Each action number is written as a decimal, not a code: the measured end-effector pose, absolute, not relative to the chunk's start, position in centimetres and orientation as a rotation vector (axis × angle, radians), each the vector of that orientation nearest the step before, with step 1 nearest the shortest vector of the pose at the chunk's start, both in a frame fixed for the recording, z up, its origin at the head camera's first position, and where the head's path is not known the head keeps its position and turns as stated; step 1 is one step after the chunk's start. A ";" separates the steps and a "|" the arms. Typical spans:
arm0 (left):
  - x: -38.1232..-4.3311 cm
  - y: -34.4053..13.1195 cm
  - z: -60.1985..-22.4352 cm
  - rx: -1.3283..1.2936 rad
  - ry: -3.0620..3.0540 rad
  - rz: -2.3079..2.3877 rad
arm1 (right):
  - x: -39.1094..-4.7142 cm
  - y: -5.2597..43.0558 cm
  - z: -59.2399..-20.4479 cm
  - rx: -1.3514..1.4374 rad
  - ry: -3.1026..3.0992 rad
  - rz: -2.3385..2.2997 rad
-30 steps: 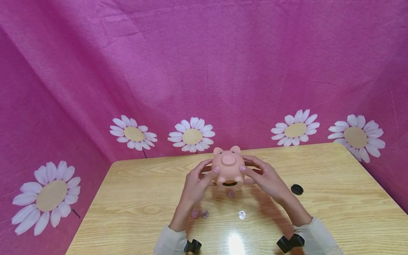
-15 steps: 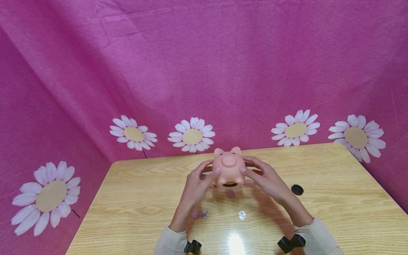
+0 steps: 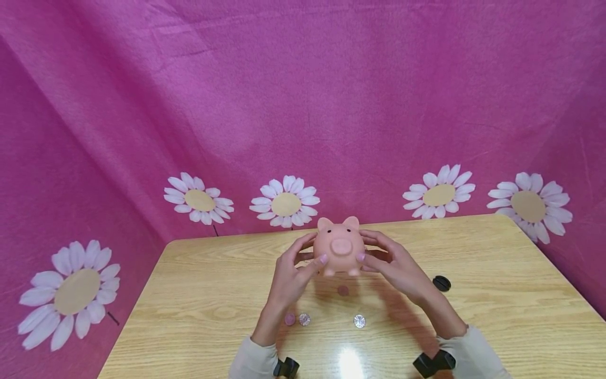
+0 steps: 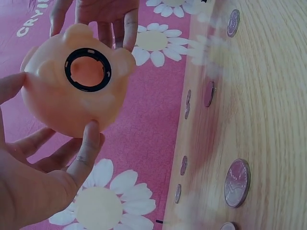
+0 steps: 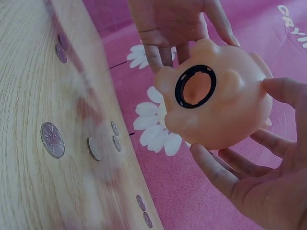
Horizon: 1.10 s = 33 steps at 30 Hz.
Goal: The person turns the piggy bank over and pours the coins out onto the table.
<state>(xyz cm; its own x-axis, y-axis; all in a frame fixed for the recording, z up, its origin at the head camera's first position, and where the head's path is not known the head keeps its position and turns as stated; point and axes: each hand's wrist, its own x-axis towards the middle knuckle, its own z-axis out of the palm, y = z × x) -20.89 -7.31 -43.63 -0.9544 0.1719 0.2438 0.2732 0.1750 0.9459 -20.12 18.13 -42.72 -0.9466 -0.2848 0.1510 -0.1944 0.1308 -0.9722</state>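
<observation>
A pink piggy bank (image 3: 340,247) hangs above the table between both hands, its snout facing the head camera and its feet pointing down. My left hand (image 3: 292,272) grips one side, with the thumb at the front and the other fingers behind. On the opposite side my right hand (image 3: 399,268) holds it the same way. Both wrist views show the underside, where a black ring (image 4: 106,75) surrounds a round uncovered opening. Below, a silver coin (image 3: 359,321) and a reddish coin (image 3: 343,290) lie on the wood. Another silver coin (image 3: 304,319) lies beside a reddish one (image 3: 290,319) at left.
A round black plug (image 3: 442,283) lies on the wooden table (image 3: 203,305), right of the right hand. More coins, such as this small one (image 5: 117,143), show farther back in the wrist views. A pink cloth (image 3: 303,105) with white daisies stands behind the table.
The piggy bank has tipped from leaning back to level. Its face now points more forward, and the bottom opening has gone out of sight in the head view. Both hands keep their hold.
</observation>
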 end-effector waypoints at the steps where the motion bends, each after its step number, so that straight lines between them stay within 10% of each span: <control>1: -20.9 -7.3 -43.6 -0.459 -2.332 -1.923 | -20.1 18.1 -42.7 -0.500 2.313 -1.969; 26: -20.9 -7.2 -44.7 -0.537 -2.339 -1.965 | -20.3 18.0 -43.8 -0.533 2.444 -1.953; 33: -20.9 -7.4 -43.5 -0.934 -1.890 -1.976 | -20.2 18.4 -42.8 -1.115 2.333 -2.235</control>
<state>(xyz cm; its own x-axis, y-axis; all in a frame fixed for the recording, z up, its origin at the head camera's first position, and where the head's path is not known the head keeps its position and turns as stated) -20.88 -7.42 -43.47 -0.7629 0.2453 0.5982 0.5866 -0.1263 0.7999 -20.23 18.37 -42.76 -0.7533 -0.2591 0.6045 -0.6151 -0.0479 -0.7870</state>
